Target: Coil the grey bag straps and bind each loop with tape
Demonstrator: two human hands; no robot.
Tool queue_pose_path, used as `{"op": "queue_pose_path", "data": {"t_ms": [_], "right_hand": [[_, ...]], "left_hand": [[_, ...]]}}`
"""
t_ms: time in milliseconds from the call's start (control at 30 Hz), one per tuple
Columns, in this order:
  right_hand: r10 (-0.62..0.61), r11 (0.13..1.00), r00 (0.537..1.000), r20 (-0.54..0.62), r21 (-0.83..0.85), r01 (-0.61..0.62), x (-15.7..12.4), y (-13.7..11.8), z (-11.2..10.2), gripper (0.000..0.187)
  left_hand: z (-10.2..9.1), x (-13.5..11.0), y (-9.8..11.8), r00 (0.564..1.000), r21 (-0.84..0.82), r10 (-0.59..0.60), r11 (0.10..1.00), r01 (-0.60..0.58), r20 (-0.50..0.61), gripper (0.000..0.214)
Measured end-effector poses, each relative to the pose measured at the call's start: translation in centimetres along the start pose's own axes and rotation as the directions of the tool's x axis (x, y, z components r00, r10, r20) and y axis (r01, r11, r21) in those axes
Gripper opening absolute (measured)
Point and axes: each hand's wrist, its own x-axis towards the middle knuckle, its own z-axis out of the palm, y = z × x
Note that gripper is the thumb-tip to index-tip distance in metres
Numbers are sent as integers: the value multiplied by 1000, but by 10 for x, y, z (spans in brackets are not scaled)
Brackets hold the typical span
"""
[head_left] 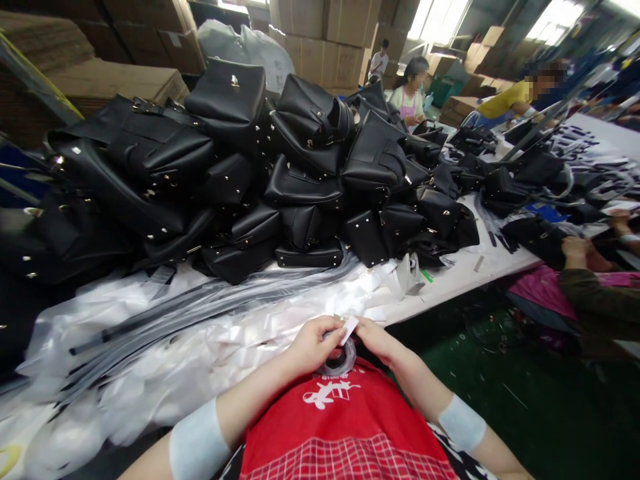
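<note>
Close in front of the red apron (pixel 345 413), my two hands meet at its top edge. My left hand (pixel 316 341) is closed, with the thumb bent over a roll of clear tape (pixel 346 361) that hangs below the fingers. A small white tag (pixel 349 329) slants between the left thumb and the fingers of my right hand (pixel 376 339). The right fingers are pressed together at the tag's edge; their tips are partly hidden.
Black handbags (pixel 305 187) are heaped along the white table (pixel 450 273). Clear plastic bags (pixel 190 373) and long grey strips (pixel 150 333) lie before them. At the right, a co-worker's hand (pixel 575 252) rests near black pieces. Cardboard boxes (pixel 320 60) are stacked behind.
</note>
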Motion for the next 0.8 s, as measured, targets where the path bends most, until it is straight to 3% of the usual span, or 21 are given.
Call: {"op": "queue_pose_path", "data": {"t_ms": [67,167,300,433,533,600,700,800], "right_hand": [[23,989,1000,15,143,-25,-1,5,6,27],[33,960,998,-58,280,-16,-4,5,13,25],[-55,965,989,-135,248,87,-8,-2,16,25],[-185,975,963,-198,88,205,-13,-1,16,21],[-234,972,959,-161,-10,236,-14,3,11,23],[-231,973,970,-77,-12,231,-15,3,6,28],[-227,974,973,51,-3,227,-17,-1,0,30],[-215,976,975,60,-13,216,-17,-7,-1,26]], "left_hand": [[0,-1,2,1000,21,4,1000,-4,1,29],[1,-5,6,999,56,53,997,-53,-4,29],[5,-12,9,990,104,126,987,-119,-59,27],[11,-11,4,980,81,0,997,17,-201,27],[14,-6,-1,971,37,-91,994,101,-222,26],[16,-4,-1,968,53,-110,991,125,-225,26],[17,-4,-2,974,118,-70,988,97,-215,26],[17,-6,-5,979,123,-37,990,62,-198,19]]}}
